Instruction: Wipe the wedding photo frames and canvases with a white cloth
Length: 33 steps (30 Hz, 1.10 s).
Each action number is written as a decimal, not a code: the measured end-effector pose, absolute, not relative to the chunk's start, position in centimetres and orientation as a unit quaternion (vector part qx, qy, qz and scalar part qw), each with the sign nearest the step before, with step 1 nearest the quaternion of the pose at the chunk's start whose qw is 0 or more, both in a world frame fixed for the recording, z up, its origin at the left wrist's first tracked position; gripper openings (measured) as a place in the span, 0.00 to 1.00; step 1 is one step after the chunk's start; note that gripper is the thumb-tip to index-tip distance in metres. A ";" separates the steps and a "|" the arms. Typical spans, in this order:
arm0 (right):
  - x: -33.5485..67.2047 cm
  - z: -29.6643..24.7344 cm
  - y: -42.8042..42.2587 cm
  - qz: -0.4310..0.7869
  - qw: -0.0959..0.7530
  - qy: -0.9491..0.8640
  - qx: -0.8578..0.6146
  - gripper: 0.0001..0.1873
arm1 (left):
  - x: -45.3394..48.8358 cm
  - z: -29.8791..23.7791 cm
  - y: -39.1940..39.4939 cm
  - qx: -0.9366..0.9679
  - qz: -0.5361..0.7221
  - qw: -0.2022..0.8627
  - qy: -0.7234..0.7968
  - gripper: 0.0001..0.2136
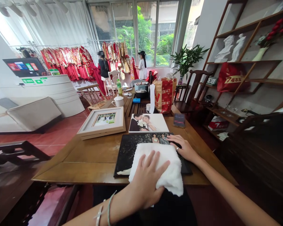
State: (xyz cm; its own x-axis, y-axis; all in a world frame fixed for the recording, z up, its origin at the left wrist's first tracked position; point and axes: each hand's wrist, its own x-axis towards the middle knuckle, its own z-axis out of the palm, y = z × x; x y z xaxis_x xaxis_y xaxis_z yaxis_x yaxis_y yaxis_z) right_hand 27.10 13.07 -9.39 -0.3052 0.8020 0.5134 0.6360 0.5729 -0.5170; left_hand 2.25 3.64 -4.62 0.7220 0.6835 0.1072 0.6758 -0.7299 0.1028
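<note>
A dark wedding photo panel (126,153) lies flat at the table's near edge. Spread across its middle is a white towel (169,175), one corner hanging past the panel toward me. My left hand (148,175) presses down on the towel with fingers apart and stretched out. At the panel's upper right, my right hand (185,149) rests flat with its fingers extended, beside the towel; a ring shows on one finger. The towel and both hands cover much of the picture.
Beyond the panel lie a second wedding photo (134,124) and stacked wooden picture frames (87,128). A small dark card stand (179,120), a white lidded mug (118,101) and a red paper bag (165,94) stand farther back. Two people are near garment racks (68,62).
</note>
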 end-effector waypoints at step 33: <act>27.2 -9.4 12.7 0.174 0.444 -0.720 -0.505 0.24 | 7.2 -4.4 10.3 0.886 0.061 -0.025 0.460 0.28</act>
